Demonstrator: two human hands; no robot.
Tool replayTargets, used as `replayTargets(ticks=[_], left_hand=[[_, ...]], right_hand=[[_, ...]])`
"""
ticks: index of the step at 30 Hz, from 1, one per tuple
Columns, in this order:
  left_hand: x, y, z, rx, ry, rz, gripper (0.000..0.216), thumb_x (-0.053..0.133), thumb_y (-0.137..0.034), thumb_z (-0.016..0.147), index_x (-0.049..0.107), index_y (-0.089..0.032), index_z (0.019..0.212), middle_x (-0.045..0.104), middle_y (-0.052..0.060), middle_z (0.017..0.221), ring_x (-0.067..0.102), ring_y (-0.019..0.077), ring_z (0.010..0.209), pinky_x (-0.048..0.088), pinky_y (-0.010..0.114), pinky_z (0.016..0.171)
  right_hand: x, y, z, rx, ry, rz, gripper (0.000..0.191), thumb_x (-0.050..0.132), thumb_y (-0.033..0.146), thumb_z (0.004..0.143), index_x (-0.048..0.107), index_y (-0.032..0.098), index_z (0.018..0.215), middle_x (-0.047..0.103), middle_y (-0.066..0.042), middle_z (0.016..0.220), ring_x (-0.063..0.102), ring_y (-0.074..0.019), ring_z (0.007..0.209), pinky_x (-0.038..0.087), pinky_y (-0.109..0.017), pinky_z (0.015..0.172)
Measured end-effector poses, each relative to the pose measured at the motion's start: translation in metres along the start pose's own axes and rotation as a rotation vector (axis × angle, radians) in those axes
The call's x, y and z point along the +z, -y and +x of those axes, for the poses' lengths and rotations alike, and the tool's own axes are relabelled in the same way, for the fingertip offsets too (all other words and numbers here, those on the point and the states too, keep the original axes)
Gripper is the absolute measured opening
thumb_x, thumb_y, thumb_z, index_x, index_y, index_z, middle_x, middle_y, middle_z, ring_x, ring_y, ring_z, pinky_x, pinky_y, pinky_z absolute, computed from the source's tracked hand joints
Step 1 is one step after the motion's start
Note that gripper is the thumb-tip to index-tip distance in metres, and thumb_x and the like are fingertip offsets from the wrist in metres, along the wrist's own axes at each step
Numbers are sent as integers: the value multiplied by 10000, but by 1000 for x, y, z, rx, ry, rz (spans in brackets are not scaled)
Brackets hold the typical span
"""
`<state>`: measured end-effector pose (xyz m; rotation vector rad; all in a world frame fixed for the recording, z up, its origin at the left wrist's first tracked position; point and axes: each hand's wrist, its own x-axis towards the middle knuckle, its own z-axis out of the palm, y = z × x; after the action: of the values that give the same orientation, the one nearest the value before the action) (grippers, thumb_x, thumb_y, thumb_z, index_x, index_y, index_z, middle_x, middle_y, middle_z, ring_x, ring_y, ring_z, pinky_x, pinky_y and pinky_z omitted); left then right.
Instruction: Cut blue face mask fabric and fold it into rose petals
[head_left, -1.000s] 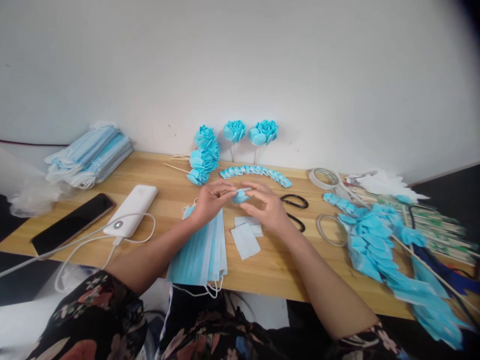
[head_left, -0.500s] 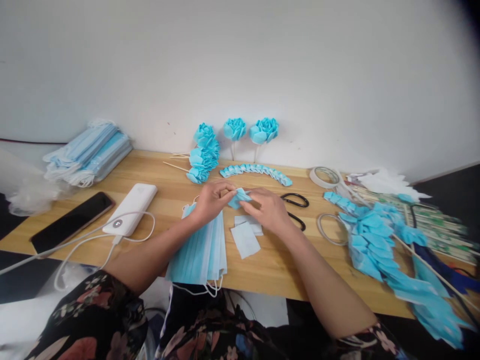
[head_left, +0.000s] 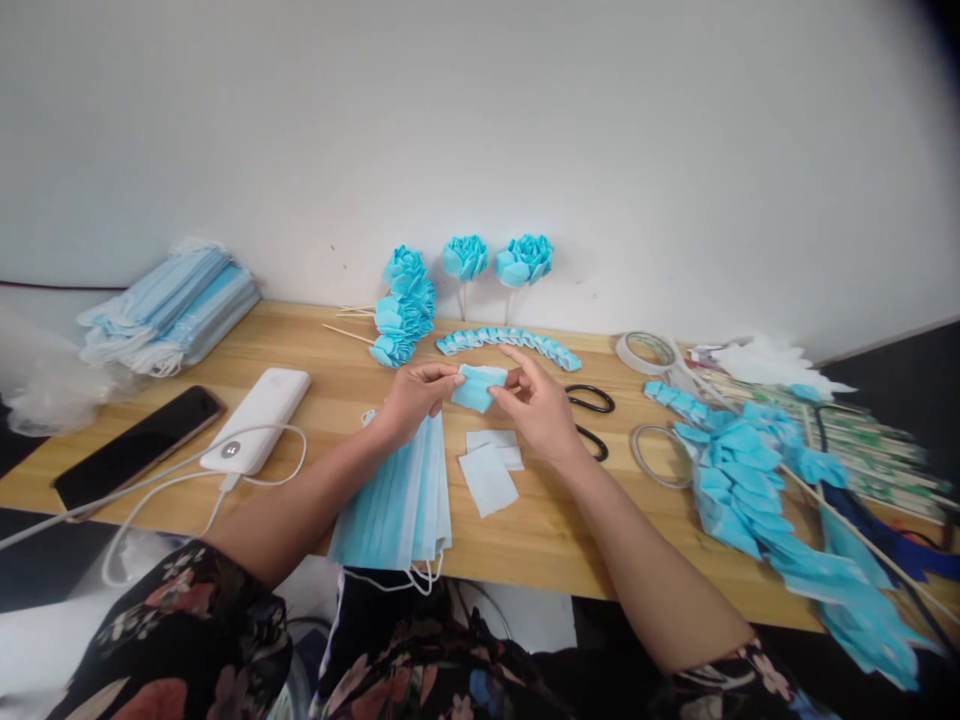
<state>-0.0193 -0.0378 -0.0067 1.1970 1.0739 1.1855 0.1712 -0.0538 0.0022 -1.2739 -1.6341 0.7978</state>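
A small blue piece of mask fabric is stretched between my two hands above the table. My left hand pinches its left edge between thumb and fingers. On the other side my right hand pinches the right edge, its index finger raised. Just below lie a few pale cut squares, one overlapping another. Under my left forearm rests a stack of blue face masks with white ear loops. Black scissor handles show to the right of my right hand, their blades hidden behind it.
Blue fabric flowers on sticks lean against the wall, with others lying beside them. A curved row of folded petals lies in front. Left are mask packs, a phone and a power bank; right, tape and a petal heap.
The blue piece, folded and bunched before, is now opened out flat between my hands. My right index finger has lifted away from it. The view has shifted slightly.
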Motion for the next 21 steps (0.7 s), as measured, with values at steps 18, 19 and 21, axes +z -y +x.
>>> replayTargets(ticks=[18,19,21], left_hand=[[6,-1,-2,-48,49,-176,379,852,-413,582,705,-111,757,709,29,740,654,143,648,572,322,687],[6,-1,-2,-50,51,-169,385,850,-421,580,705,-111,757,711,31,733,654,145,643,571,320,680],[7,-2,-2,-46,59,-152,396,849,-434,574,703,-113,754,712,31,720,652,146,635,569,312,669]], right_hand=[[6,-9,0,268,153,402,532,742,407,731,636,227,1220,676,-51,942,648,-194,770,540,-289,550],[6,-10,0,287,169,411,519,743,422,734,636,225,1202,686,-64,989,659,-212,815,540,-291,548],[5,-10,0,259,140,384,482,732,446,750,638,222,1166,692,-78,1052,665,-234,900,559,-317,612]])
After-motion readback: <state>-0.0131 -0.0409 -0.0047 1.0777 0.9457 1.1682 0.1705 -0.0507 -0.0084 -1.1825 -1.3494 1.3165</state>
